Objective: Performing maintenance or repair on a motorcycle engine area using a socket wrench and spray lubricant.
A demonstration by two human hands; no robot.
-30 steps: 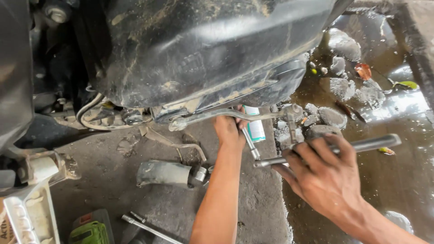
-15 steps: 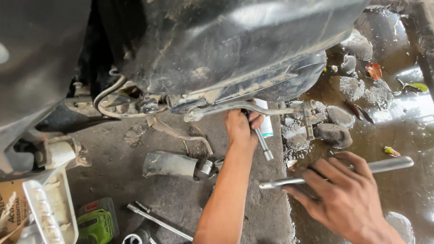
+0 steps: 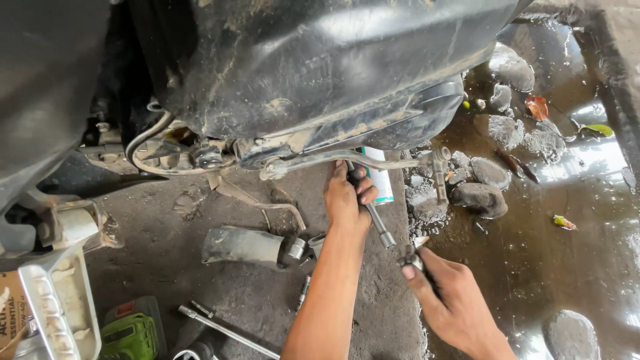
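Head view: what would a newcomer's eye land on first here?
The big muddy black underside of a vehicle fills the top. Just beneath it, the left hand grips a metal extension bar that runs up under the body, while the right hand, lower right, pinches a small metal tool near the bar's lower end. Wet ground with rocks lies right.

My left hand (image 3: 347,200) covers the upper end of the socket extension (image 3: 375,219). My right hand (image 3: 453,300) hides most of its tool (image 3: 412,257) (kind unclear). The green power tool (image 3: 130,337) is cut off at the bottom edge.
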